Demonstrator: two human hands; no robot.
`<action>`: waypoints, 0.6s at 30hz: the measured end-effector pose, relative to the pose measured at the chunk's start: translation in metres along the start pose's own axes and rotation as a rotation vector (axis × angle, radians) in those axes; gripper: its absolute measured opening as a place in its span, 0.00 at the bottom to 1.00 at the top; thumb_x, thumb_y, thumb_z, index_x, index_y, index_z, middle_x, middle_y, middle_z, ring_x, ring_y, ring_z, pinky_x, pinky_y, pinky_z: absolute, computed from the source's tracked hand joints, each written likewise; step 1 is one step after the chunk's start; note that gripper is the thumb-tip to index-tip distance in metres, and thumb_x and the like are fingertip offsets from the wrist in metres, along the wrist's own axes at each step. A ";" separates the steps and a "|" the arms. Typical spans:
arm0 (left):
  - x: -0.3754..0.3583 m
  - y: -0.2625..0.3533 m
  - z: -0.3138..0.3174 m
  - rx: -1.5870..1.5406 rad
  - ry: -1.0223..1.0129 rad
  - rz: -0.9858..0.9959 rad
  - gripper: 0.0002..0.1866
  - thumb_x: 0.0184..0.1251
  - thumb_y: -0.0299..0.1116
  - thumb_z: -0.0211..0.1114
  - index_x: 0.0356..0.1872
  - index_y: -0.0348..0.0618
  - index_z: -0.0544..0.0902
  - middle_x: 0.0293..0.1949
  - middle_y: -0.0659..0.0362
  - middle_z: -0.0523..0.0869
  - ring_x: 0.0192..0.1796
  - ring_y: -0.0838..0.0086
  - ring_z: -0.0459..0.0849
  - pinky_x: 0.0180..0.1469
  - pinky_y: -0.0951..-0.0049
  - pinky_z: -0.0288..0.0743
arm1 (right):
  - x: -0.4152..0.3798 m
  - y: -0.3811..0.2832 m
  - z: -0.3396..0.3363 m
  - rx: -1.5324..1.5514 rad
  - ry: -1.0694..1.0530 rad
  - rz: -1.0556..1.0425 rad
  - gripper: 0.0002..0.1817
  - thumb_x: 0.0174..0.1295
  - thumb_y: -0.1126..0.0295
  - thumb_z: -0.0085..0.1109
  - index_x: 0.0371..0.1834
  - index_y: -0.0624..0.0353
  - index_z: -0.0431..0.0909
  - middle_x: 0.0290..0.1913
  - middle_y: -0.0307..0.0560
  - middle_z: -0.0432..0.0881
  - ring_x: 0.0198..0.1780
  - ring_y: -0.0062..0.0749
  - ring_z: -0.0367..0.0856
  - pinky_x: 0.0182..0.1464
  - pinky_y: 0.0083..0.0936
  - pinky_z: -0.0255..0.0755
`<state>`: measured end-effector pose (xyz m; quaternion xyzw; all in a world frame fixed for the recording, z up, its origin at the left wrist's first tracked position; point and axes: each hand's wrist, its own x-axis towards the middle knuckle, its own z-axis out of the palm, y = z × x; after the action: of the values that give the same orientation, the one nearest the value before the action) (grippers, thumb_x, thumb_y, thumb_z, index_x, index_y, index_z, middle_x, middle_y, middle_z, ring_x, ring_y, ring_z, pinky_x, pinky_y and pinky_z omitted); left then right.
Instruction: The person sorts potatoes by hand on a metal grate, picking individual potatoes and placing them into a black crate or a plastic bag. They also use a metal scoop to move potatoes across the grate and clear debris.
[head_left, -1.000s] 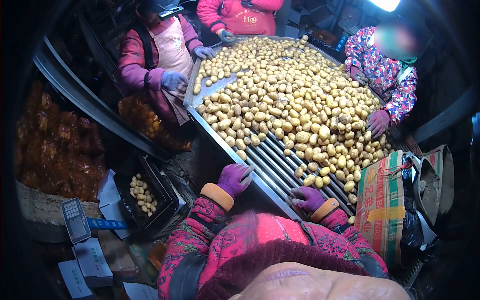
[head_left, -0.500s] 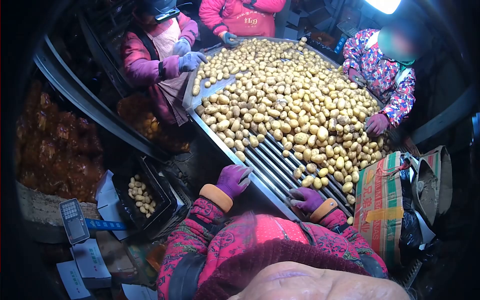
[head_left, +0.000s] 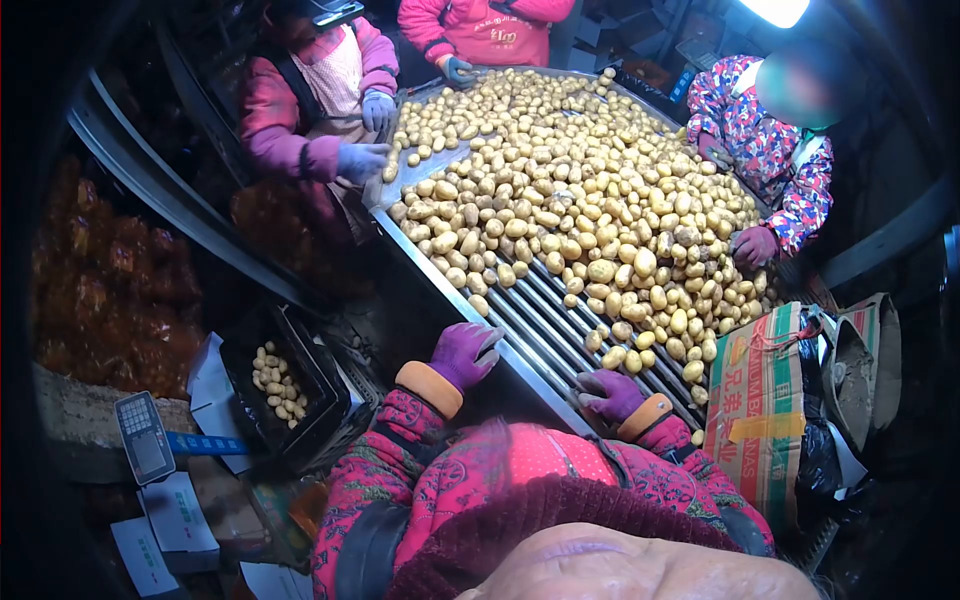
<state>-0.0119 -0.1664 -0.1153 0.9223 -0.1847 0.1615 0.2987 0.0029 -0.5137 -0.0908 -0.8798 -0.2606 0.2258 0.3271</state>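
1. The potatoes (head_left: 600, 215) lie heaped on the table (head_left: 389, 196), beyond both hands. The left hand (head_left: 465, 355) is at the rail (head_left: 442, 287), near the closest potatoes; its fingers are loosely bent, and I cannot tell whether they grip the rail. The right hand (head_left: 611, 395) is over the near edge by the rollers (head_left: 560, 338), fingers partly open, no potato seen in them.
2. Bare rollers lie between the hands and much of the heap. The carton (head_left: 760, 400) stands right of the right hand; a black bag (head_left: 818, 455) is beside it. The crate (head_left: 340, 392), with potatoes inside, and the scale (head_left: 146, 437) are at the left.
3. Two own hands, three co-workers (head_left: 318, 95) around the table, one scale. The potatoes are too many and overlapped to count.
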 end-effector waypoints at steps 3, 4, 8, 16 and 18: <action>0.002 0.001 -0.014 -0.051 -0.138 -0.015 0.20 0.58 0.38 0.66 0.52 0.48 0.82 0.44 0.54 0.85 0.50 0.56 0.82 0.54 0.58 0.74 | -0.001 -0.004 -0.003 -0.040 0.006 -0.029 0.24 0.57 0.54 0.63 0.55 0.53 0.80 0.50 0.50 0.82 0.53 0.47 0.79 0.56 0.37 0.72; 0.003 -0.002 -0.018 -0.095 -0.177 0.012 0.20 0.58 0.38 0.65 0.52 0.48 0.82 0.45 0.53 0.85 0.49 0.56 0.82 0.53 0.58 0.75 | 0.000 -0.004 -0.003 -0.023 -0.002 -0.020 0.25 0.57 0.56 0.64 0.55 0.56 0.79 0.50 0.51 0.82 0.54 0.47 0.79 0.57 0.37 0.72; 0.007 0.002 -0.033 -0.121 -0.219 0.055 0.20 0.58 0.38 0.65 0.52 0.46 0.82 0.44 0.52 0.86 0.46 0.54 0.83 0.49 0.57 0.76 | 0.000 -0.006 -0.003 -0.001 -0.011 -0.002 0.25 0.57 0.58 0.65 0.56 0.59 0.77 0.50 0.52 0.81 0.55 0.46 0.79 0.57 0.36 0.71; 0.016 0.014 -0.024 -0.177 -0.284 0.111 0.19 0.58 0.38 0.65 0.51 0.44 0.82 0.41 0.51 0.86 0.43 0.54 0.83 0.47 0.57 0.76 | 0.001 -0.001 -0.002 -0.013 -0.024 -0.018 0.26 0.56 0.57 0.65 0.55 0.58 0.78 0.48 0.52 0.81 0.52 0.46 0.79 0.55 0.36 0.71; 0.020 0.018 -0.026 -0.132 -0.223 0.138 0.19 0.57 0.37 0.65 0.50 0.43 0.82 0.40 0.52 0.86 0.42 0.55 0.84 0.47 0.58 0.76 | 0.001 -0.002 -0.002 0.000 -0.023 -0.006 0.26 0.56 0.57 0.65 0.55 0.58 0.78 0.48 0.52 0.81 0.52 0.46 0.79 0.55 0.36 0.71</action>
<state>-0.0069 -0.1692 -0.0782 0.8979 -0.2898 0.0658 0.3247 0.0040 -0.5125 -0.0880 -0.8763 -0.2670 0.2352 0.3248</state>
